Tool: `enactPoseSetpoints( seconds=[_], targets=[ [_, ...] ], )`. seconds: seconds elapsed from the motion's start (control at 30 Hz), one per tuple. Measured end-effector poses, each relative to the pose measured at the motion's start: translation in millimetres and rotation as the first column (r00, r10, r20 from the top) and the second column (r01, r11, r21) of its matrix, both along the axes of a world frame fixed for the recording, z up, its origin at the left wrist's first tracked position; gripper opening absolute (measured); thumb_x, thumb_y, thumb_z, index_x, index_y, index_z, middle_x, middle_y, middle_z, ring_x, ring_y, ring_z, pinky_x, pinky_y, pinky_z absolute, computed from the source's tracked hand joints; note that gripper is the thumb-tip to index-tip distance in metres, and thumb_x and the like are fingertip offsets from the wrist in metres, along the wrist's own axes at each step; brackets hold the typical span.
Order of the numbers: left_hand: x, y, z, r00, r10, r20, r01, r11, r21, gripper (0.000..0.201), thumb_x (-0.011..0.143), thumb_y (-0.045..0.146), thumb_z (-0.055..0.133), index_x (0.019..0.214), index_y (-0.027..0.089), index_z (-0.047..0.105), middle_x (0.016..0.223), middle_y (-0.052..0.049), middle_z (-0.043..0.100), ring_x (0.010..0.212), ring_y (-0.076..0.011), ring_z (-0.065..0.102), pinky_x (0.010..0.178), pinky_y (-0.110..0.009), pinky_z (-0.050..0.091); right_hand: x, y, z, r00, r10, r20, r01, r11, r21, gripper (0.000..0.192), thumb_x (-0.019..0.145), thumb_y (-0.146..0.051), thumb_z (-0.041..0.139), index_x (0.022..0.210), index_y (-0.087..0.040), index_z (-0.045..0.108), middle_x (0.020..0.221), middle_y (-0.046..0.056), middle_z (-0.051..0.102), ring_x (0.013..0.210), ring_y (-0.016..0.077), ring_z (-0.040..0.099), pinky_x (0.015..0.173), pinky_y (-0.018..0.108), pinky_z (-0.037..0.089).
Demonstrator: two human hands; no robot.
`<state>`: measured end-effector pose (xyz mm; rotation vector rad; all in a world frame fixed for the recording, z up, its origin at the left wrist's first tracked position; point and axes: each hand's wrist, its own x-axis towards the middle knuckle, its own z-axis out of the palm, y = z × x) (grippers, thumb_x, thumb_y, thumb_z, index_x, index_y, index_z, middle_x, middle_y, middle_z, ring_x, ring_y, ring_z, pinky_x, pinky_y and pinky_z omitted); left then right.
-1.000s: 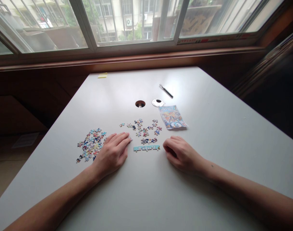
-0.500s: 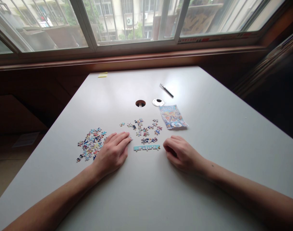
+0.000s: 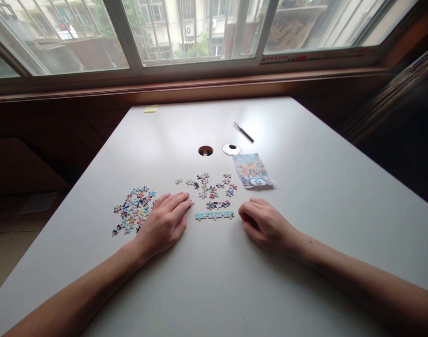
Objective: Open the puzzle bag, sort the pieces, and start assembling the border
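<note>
My left hand (image 3: 166, 219) lies flat on the white table, its fingers stretched out and holding nothing. A puzzle piece (image 3: 192, 203) peeks out at its fingertips, partly hidden. Beside that hand, to the left, is a loose pile of jigsaw pieces (image 3: 134, 208), partly covered by it. My right hand (image 3: 263, 222) rests on its side in a loose fist, with nothing visible in it. Between the hands lies a joined light-blue puzzle strip (image 3: 214, 215). Just beyond it sits a short row of joined pieces (image 3: 218, 205), and farther off are several scattered pieces (image 3: 211, 189).
A printed picture sheet (image 3: 254, 171) with a penguin lies beyond my right hand. Farther back are a round cable hole (image 3: 205, 150), its silver cover (image 3: 231, 149) and a pen (image 3: 244, 132). Yellow tape (image 3: 151, 109) marks the far edge of the table (image 3: 214, 281), below a window.
</note>
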<state>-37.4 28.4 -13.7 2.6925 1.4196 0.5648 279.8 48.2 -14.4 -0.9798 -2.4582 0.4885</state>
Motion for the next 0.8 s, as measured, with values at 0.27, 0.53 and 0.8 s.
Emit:
enactPoseSetpoints(
  seconds=[0.27, 0.53, 0.8],
  targets=[
    [2.1, 0.2, 3.4, 1.0, -0.007, 0.014, 0.007, 1.0, 0.02, 0.035, 0.097, 0.017, 0.045, 0.129, 0.021, 0.059, 0.144, -0.008, 0.056, 0.133, -0.024, 0.052, 0.116, -0.046, 0.037, 0.7, 0.6, -2.3, 1.0, -0.004, 0.019, 0.004, 1.0, -0.006, 0.022, 0.077, -0.005, 0.049, 0.079, -0.023, 0.036, 0.07, -0.001, 0.046, 0.066, 0.0174, 0.038, 0.07, 0.033, 0.034],
    [1.3, 0.4, 3.4, 1.0, -0.015, 0.024, 0.015, 1.0, 0.007, 0.036, 0.096, 0.016, 0.046, 0.129, 0.02, 0.059, 0.143, -0.009, 0.056, 0.133, -0.0252, 0.051, 0.115, -0.046, 0.038, 0.9, 1.5, -1.2, 1.0, -0.004, 0.013, 0.004, 1.0, -0.005, 0.023, 0.077, -0.005, 0.049, 0.079, -0.023, 0.035, 0.07, -0.001, 0.046, 0.067, 0.0173, 0.038, 0.07, 0.033, 0.033],
    [1.3, 1.0, 0.7, 0.999, -0.003, 0.038, 0.003, 1.0, -0.01, 0.048, 0.095, 0.016, 0.046, 0.142, 0.021, 0.049, 0.145, -0.008, 0.055, 0.133, -0.0259, 0.051, 0.116, -0.046, 0.036, 1.4, 0.7, -1.4, 1.0, 0.005, 0.014, -0.005, 1.0, -0.007, 0.022, 0.078, -0.005, 0.049, 0.08, -0.023, 0.035, 0.071, -0.001, 0.046, 0.067, 0.0175, 0.039, 0.07, 0.033, 0.034]
  ],
)
